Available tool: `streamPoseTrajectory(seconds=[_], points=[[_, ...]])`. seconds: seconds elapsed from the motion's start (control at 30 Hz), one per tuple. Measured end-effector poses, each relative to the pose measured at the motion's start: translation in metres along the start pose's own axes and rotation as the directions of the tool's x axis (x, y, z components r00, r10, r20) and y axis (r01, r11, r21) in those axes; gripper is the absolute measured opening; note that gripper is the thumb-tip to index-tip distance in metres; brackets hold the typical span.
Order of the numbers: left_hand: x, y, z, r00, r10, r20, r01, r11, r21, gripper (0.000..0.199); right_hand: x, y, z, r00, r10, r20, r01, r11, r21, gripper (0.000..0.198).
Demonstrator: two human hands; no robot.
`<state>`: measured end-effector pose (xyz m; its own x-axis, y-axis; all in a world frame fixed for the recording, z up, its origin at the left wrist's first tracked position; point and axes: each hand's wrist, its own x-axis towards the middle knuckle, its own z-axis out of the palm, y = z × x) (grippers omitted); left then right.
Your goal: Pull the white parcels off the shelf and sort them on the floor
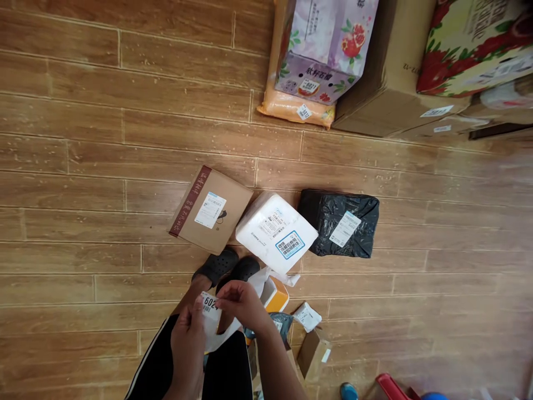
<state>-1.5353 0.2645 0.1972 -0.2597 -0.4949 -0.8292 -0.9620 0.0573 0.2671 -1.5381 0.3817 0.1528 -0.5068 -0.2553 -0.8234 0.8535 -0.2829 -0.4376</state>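
Head view, looking straight down onto a wood-plank floor (pixel 83 166). Both hands meet low in the frame over the person's lap. The left hand (pixel 188 339) and the right hand (pixel 241 304) each pinch an edge of a small white label (pixel 209 307) printed with the digits "602"; a white plastic mailer bag (pixel 227 328) hangs under and behind the label, held in the same grasp. Whether the bag contains anything cannot be told.

Just beyond the hands, two dark clog-type shoes (pixel 227 268) rest on the floor. Three closed parcels lie in a row past the shoes: a flat brown cardboard box (pixel 210 208) with a maroon edge strip and a white shipping label, a white foam box (pixel 275 230) bearing a blue-and-white sticker, and a parcel wrapped in black plastic (pixel 339 222) with a white label. The foam box overlaps the corner of the cardboard box and lies just beside the black parcel.

To the right of the right forearm sit smaller items: an orange-and-white box (pixel 275 294), a small white packet (pixel 307 316), and an open brown carton (pixel 312 350), its interior not visible.

At the top edge stand a purple pomegranate-printed carton (pixel 320 44) on an orange pack (pixel 291 108), a large plain cardboard box (pixel 391 83), and a red fruit-printed carton (pixel 470 44).
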Motion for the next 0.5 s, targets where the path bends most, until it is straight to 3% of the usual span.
streamPoseTrajectory(seconds=[0.07,0.13,0.2,0.27,0.37,0.5], points=[[0.006,-0.004,-0.005,0.994,-0.11,-0.015,0.109,0.992,-0.069,0.048,0.019,0.018,0.011,0.999,0.031,-0.037,-0.033,0.998,-0.056,0.026],[0.012,-0.005,-0.013,0.988,-0.149,0.05,0.151,0.988,-0.037,0.046,0.047,0.036,0.019,0.986,0.045,-0.158,-0.061,0.994,-0.096,0.017],[0.022,-0.004,-0.026,0.977,-0.11,0.181,0.09,0.989,0.114,0.042,0.08,0.055,0.028,0.944,0.021,-0.329,-0.065,0.99,-0.124,0.014],[0.041,0.0,-0.044,0.95,-0.017,0.311,-0.073,0.959,0.273,0.045,0.114,0.075,0.037,0.871,0.0,-0.491,-0.074,0.989,-0.131,0.021],[0.089,0.009,-0.074,0.909,0.116,0.4,-0.329,0.79,0.518,0.045,0.159,0.105,0.053,0.73,0.019,-0.683,-0.1,0.992,-0.08,0.023],[0.166,0.028,-0.088,0.916,0.146,0.374,-0.394,0.504,0.768,0.048,0.208,0.137,0.065,0.561,0.045,-0.827,-0.028,0.999,0.036,0.008]])
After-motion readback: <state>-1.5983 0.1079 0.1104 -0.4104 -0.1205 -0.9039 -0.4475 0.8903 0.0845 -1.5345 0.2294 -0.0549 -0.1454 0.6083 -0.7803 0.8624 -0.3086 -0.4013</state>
